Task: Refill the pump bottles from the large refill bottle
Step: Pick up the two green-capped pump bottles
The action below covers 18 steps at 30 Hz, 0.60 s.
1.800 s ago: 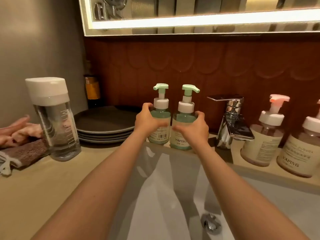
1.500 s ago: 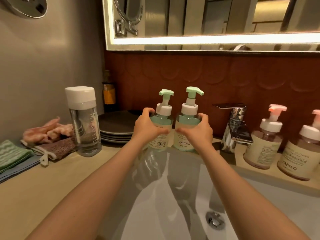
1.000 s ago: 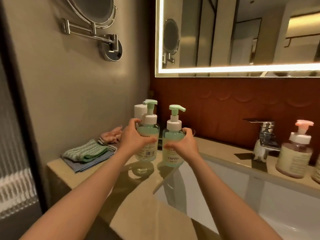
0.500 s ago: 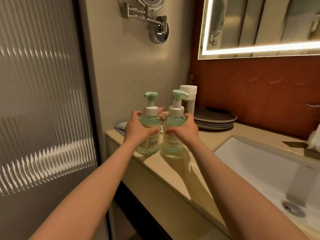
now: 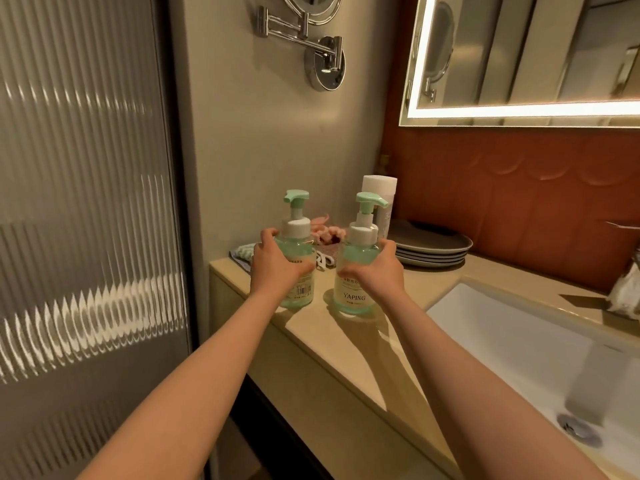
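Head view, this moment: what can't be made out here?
- White-capped clear bottle: lower body hidden behind the right pump bottle and right hand.
- Left pump bottle: label partly covered by the left hand; its print too small to read.
- Faucet: cut off by the right edge.
- Pink cloth: mostly hidden behind both pump bottles.

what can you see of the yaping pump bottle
The YAPING pump bottle is clear round plastic holding pale green liquid, with a white collar and a mint-green pump head pointing right. It stands upright near the left end of the countertop, base on or just above the surface. The right hand wraps its upper body from the right.
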Motion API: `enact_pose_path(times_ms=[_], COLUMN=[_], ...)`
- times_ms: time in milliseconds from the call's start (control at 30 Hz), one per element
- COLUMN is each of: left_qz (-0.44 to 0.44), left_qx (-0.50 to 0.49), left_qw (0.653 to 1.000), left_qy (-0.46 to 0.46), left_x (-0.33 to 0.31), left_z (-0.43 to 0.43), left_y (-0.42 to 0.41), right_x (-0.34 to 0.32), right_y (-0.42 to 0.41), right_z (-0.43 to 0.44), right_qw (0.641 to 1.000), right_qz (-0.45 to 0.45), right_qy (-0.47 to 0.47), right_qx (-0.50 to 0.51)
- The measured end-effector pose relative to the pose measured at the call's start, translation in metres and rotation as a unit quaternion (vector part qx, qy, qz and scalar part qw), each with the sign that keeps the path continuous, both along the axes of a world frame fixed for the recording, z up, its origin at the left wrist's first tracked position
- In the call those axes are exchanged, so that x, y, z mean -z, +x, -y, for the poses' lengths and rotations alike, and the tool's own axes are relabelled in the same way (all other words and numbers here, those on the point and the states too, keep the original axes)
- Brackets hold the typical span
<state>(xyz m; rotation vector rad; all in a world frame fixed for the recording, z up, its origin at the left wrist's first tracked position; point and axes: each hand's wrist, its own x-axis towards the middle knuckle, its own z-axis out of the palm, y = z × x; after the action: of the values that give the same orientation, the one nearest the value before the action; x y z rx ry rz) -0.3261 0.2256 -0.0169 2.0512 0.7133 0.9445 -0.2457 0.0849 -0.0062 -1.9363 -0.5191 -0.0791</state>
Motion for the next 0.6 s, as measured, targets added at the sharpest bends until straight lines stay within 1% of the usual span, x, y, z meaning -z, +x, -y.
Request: enact_pose_path(times_ms=[100,133,200,233,267,300,333,367,433,467,533,600], left_qz=[-0.032,-0.023,0.042,0.083,0.114,0.137,0.145,0.142,0.125,0.117,0.113,0.103], left_qx=[-0.037,-0.057,-0.07,-0.05,-0.019,0.017,0.052,0.078,0.107,0.115,0.124,0.115], left_qw=[0.999,0.997,0.983,0.97,0.957,0.952,0.955,0.965,0.982,0.985,0.986,0.988], left_qy=[0.021,0.048,0.163,0.225,0.264,0.274,0.253,0.208,0.096,0.052,0.017,0.003], left_x=[-0.003,-0.004,-0.004,-0.004,-0.004,-0.005,-0.005,-0.005,-0.006,-0.004,-0.002,0.0], left_z=[0.007,0.01,0.019,0.026,0.033,0.041,0.049,0.055,0.062,0.063,0.067,0.072], left_y=[-0.004,-0.006,-0.01,-0.012,-0.012,-0.011,-0.011,-0.01,-0.004,0.0,0.008,0.015], right_x=[0.002,0.002,-0.001,-0.002,-0.005,-0.007,-0.009,-0.011,-0.016,-0.019,-0.028,-0.039], right_y=[0.0,-0.001,-0.002,-0.003,-0.004,-0.004,-0.004,-0.003,-0.001,0.0,0.001,0.001], right_z=[-0.004,-0.005,-0.007,-0.007,-0.006,-0.006,-0.004,-0.003,0.003,0.007,0.015,0.021], right_qw=[0.999,0.998,0.99,0.984,0.979,0.977,0.975,0.972,0.954,0.942,0.931,0.941], right_qz=[0.015,0.026,0.061,0.076,0.081,0.08,0.074,0.071,0.076,0.075,0.065,0.061], right_qy=[-0.029,-0.053,-0.127,-0.16,-0.185,-0.198,-0.209,-0.223,-0.281,-0.314,-0.339,-0.305], right_qx=[0.01,0.017,0.025,0.025,0.02,0.01,-0.006,-0.029,-0.075,-0.094,-0.119,-0.132])
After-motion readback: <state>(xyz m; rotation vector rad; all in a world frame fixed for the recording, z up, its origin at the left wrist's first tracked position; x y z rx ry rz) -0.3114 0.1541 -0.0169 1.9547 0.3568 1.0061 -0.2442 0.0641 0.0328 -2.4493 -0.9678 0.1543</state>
